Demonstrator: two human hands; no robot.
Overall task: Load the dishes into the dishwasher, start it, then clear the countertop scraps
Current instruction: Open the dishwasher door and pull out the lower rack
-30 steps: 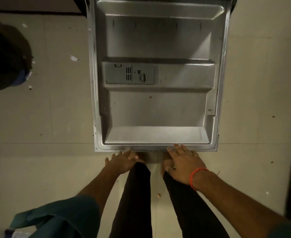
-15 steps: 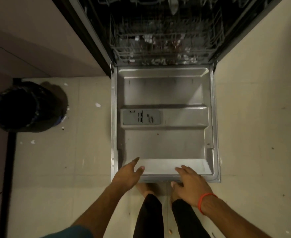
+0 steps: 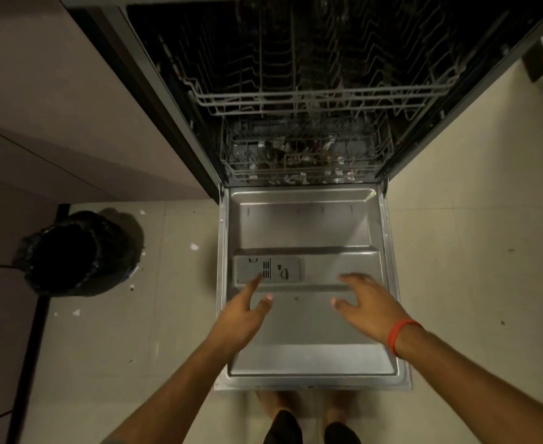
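Nearest the person, the dishwasher door is lying flat and fully lowered, its long axis running straight away from the bare feet toward the tub. Both hands are hovering above its inner panel, empty, with fingers spread and relaxed: the left hand is reaching just short of the detergent dispenser, and the right hand is hanging level with it on the other side, neither one clearly closer to what lies ahead. Beyond the door's hinge, the lower rack is sitting pushed inside the tub, dead ahead of both hands, with the upper rack above it. Pulling the lower rack out looks like the likely next step, a reach straight forward along the door.
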